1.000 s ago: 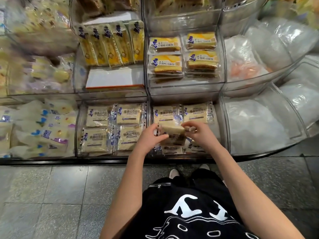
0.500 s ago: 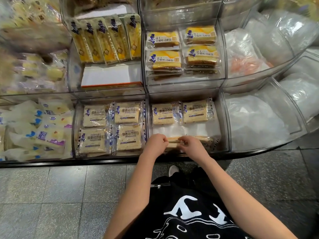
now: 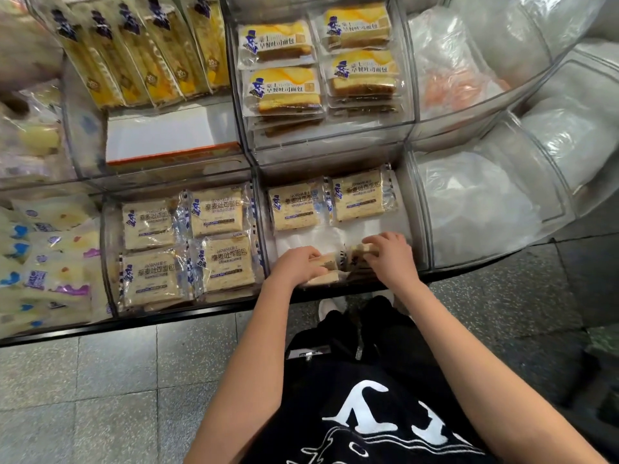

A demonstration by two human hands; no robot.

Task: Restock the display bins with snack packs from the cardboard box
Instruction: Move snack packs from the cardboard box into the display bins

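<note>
Lower centre bin (image 3: 335, 234): two rear packs (image 3: 294, 207) lie flat. At the front, your left hand (image 3: 296, 264) curls round the left pack (image 3: 326, 278); your right hand (image 3: 392, 257) grips the right pack (image 3: 360, 259), just beside.

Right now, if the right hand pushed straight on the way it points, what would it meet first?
The right hand, gripping a beige bread pack, would cross bare white bin floor, then likely meet the back-right beige toast pack; depth is unclear.
</note>
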